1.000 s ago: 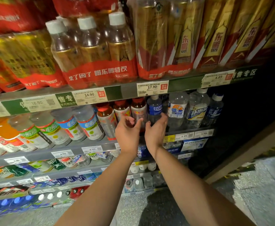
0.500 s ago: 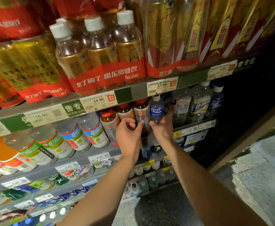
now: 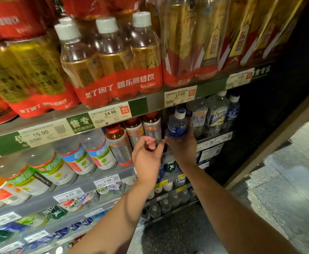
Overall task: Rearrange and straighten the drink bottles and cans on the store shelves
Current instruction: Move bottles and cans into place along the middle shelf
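Note:
A small blue-labelled bottle (image 3: 176,125) with a white cap is lifted a little above the second shelf (image 3: 87,177), and my right hand (image 3: 182,145) grips it from below. Just left of it my left hand (image 3: 146,156) hovers with loosely curled fingers, holding nothing. Behind that hand stand red-capped bottles (image 3: 151,127) in a row. To the right of the held bottle are clear water bottles (image 3: 215,114) with pale labels.
Shrink-wrapped packs of amber bottles (image 3: 111,57) and gold cartons (image 3: 239,37) fill the top shelf. Electrolyte bottles (image 3: 98,149) lean at the left of the second shelf. Lower shelves hold small bottles and cans. A dark end panel (image 3: 282,110) and a grey floor (image 3: 287,198) lie to the right.
My right hand has closed on the blue-labelled bottle and raised it slightly off the shelf. My left hand has drawn back a little from the red-capped bottles. The view has moved closer.

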